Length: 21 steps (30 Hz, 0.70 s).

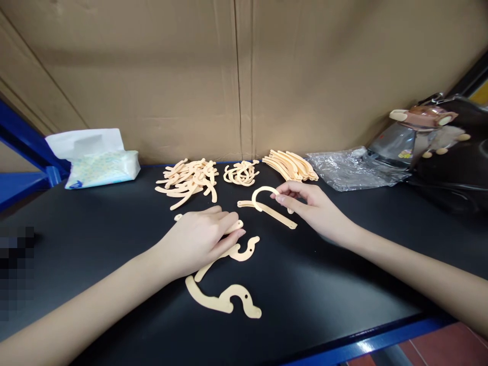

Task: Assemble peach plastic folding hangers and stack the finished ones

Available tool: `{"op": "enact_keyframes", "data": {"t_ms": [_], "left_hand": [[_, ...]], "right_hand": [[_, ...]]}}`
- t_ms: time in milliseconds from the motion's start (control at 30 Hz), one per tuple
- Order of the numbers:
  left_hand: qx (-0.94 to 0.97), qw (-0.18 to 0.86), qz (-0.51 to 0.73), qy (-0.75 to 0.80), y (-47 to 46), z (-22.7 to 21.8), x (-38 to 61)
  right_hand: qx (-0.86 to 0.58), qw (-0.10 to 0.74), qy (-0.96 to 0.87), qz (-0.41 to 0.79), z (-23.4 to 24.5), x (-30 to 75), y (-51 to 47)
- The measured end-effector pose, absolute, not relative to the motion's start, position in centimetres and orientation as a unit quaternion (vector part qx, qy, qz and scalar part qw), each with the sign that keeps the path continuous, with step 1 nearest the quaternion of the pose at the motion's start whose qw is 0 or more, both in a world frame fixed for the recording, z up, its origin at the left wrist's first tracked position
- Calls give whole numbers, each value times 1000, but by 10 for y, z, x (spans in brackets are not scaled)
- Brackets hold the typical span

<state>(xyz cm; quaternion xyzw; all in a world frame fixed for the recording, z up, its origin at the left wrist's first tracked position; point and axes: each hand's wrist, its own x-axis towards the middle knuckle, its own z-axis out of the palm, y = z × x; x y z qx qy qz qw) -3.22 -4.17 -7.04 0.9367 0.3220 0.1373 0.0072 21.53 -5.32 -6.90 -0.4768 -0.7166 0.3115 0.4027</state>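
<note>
My left hand lies on the black table, fingers pressed together over a pale curved wooden piece and a thin strip beneath the fingers. A second wavy piece lies just in front of it. My right hand pinches a small wooden arch that rests over a straight strip on the table.
Three piles of the same pale pieces sit at the back: a loose heap, a small heap of rings, a neat stack. A tissue pack lies far left. Clear plastic bag and a toy-topped dark object are right. Cardboard wall behind.
</note>
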Motion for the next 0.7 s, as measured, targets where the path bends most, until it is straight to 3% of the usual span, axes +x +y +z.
{"op": "enact_keyframes", "data": {"t_ms": [200,500,700], "left_hand": [[951,-35,107,287,-43,-69,-28],[934,5,149,324,-46,-66,-21],[937,-19,111,330,-94,-65,32]], "right_hand": [[-466,416,-697,352,-68,218,-48],[-479,457,-656,361,-56,235,-35],[-472,500,-628,364,-47,246,-30]]}}
